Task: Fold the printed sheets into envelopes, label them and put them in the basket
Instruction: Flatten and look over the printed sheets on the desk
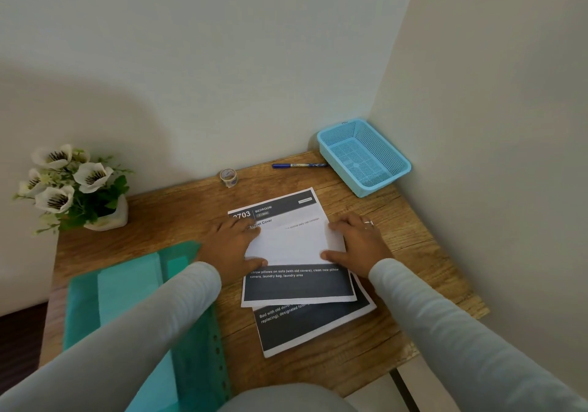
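Creasing is calling for squared edges: left hand [232, 246] and right hand [358, 243], grips spread, are pressing the folded sheet [288, 244] flat.

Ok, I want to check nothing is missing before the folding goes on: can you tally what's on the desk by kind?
Printed sheets: 2
Pen: 1
Tape roll: 1
Blue basket: 1
Green folder: 1
Flower pot: 1
Total: 7
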`<action>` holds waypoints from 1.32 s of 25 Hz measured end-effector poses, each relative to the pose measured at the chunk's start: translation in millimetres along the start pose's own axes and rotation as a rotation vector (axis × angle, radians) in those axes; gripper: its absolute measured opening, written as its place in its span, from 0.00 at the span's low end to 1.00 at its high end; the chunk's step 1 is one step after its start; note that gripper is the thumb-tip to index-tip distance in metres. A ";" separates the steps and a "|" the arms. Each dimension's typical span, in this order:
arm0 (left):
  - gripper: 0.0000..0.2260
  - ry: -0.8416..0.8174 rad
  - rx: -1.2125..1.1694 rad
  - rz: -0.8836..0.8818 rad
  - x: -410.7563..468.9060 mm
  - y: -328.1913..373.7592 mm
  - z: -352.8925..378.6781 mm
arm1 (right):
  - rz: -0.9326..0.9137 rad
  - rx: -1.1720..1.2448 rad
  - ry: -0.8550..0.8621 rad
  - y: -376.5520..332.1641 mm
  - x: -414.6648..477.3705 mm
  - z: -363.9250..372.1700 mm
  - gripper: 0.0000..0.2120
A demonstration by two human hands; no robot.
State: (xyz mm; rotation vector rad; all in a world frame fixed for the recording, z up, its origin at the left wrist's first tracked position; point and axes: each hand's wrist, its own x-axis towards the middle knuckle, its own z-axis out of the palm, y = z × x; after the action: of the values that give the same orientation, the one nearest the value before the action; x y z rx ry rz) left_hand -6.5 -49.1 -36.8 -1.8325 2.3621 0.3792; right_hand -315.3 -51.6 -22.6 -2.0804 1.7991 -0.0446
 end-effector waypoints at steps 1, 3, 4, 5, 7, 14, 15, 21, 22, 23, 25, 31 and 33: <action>0.37 -0.019 0.002 0.012 3.1 4.7 -4.3 | 0.007 -0.008 -0.013 -1.8 2.3 -2.3 0.37; 0.38 -0.051 -0.008 0.032 9.6 13.0 -14.2 | 0.022 -0.002 -0.053 -6.5 7.5 -7.0 0.38; 0.39 -0.076 -0.008 0.037 13.1 16.2 -19.2 | 0.025 0.003 -0.079 -8.1 10.1 -9.6 0.39; 0.40 -0.108 -0.003 0.039 16.9 19.4 -24.0 | 0.028 0.007 -0.106 -9.2 12.5 -12.5 0.39; 0.42 -0.171 0.009 0.036 24.1 23.6 -32.2 | 0.031 0.007 -0.158 -11.7 16.9 -18.1 0.38; 0.37 -0.238 -0.019 0.044 33.8 21.7 -34.6 | 0.038 0.015 -0.236 -18.9 21.8 -25.3 0.34; 0.37 -0.219 -0.021 0.046 32.4 20.4 -33.3 | 0.042 0.058 -0.229 -18.4 20.9 -24.9 0.32; 0.25 0.045 -0.244 0.016 16.4 18.1 -38.8 | -0.049 0.299 -0.088 -16.6 13.8 -35.4 0.10; 0.19 0.116 -0.268 0.026 13.8 17.9 -42.1 | -0.072 0.313 -0.062 -17.8 12.4 -39.7 0.10; 0.15 0.174 -0.281 0.042 11.2 18.0 -44.8 | -0.099 0.324 -0.036 -19.2 10.9 -43.3 0.11; 0.10 0.251 -0.300 0.074 5.3 19.4 -47.8 | -0.154 0.340 0.012 -21.5 7.3 -47.8 0.11; 0.08 0.290 -0.360 0.167 -19.6 24.1 -24.3 | -0.211 0.207 0.046 -20.4 -10.5 -33.9 0.11; 0.10 0.240 -0.363 0.206 -26.3 23.0 -10.5 | -0.221 0.157 0.020 -17.3 -17.1 -24.3 0.11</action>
State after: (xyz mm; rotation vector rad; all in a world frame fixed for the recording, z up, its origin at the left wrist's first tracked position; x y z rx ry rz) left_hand -21.4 -22.1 -17.4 -1.8696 2.8148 0.6874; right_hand -308.6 -40.0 9.1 -2.1612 1.5158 -0.2594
